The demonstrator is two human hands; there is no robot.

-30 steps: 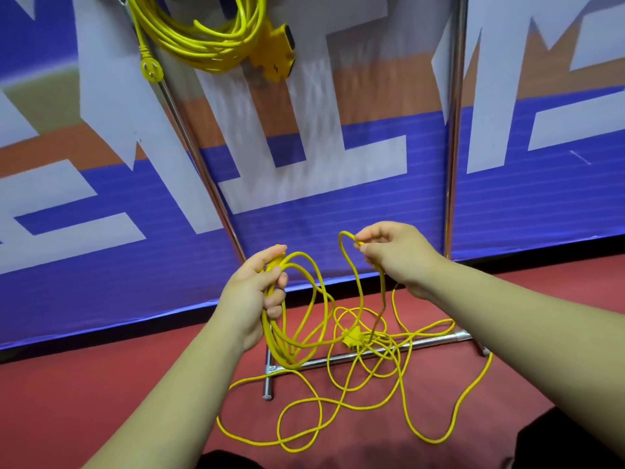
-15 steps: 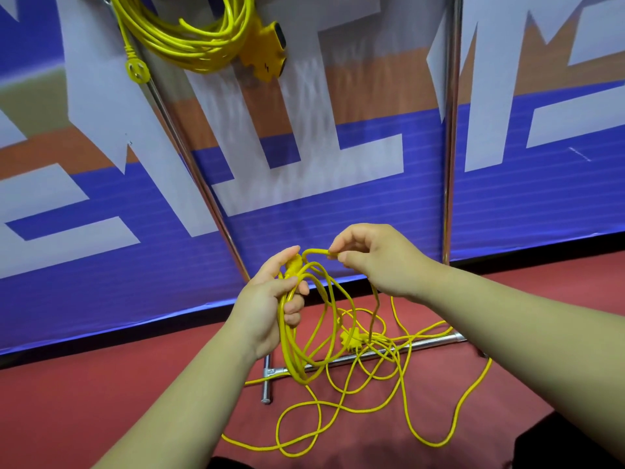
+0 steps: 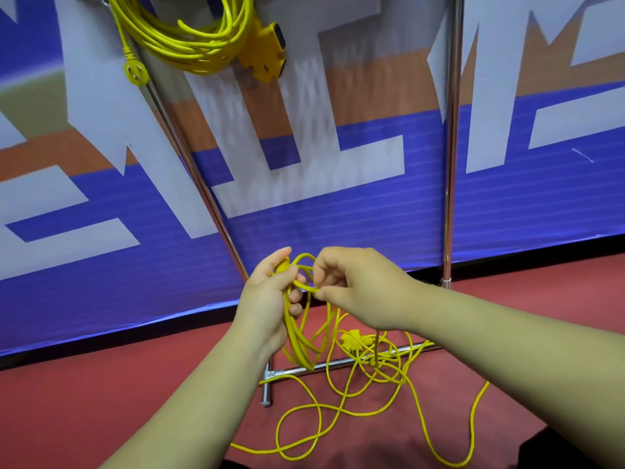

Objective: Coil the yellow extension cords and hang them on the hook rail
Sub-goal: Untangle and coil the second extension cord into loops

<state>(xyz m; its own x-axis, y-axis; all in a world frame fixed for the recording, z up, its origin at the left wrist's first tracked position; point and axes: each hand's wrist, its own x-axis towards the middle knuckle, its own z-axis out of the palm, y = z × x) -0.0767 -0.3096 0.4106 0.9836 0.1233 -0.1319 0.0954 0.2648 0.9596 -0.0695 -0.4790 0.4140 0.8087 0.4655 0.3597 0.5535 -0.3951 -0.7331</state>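
A thin yellow extension cord (image 3: 341, 411) lies in loose tangles on the red floor, its yellow socket end (image 3: 351, 340) among them. My left hand (image 3: 267, 299) grips a bundle of hanging loops of this cord (image 3: 297, 343). My right hand (image 3: 358, 286) pinches a strand right beside the left hand's fingers, laying it against the bundle. At the top, a second yellow cord (image 3: 189, 38) hangs coiled from the rack, with its round plug (image 3: 136, 73) dangling and its yellow socket block (image 3: 267, 52) on the right.
A metal rack stands against a blue, white and orange banner wall: a slanted pole (image 3: 189, 170), an upright pole (image 3: 451, 164) and a floor bar (image 3: 338, 365) with a short foot (image 3: 267, 387). Loose cord crosses the floor bar.
My right hand has carried its strand leftward to meet the left hand. The bundle in my left hand has gained a loop, and the view has shifted slightly.
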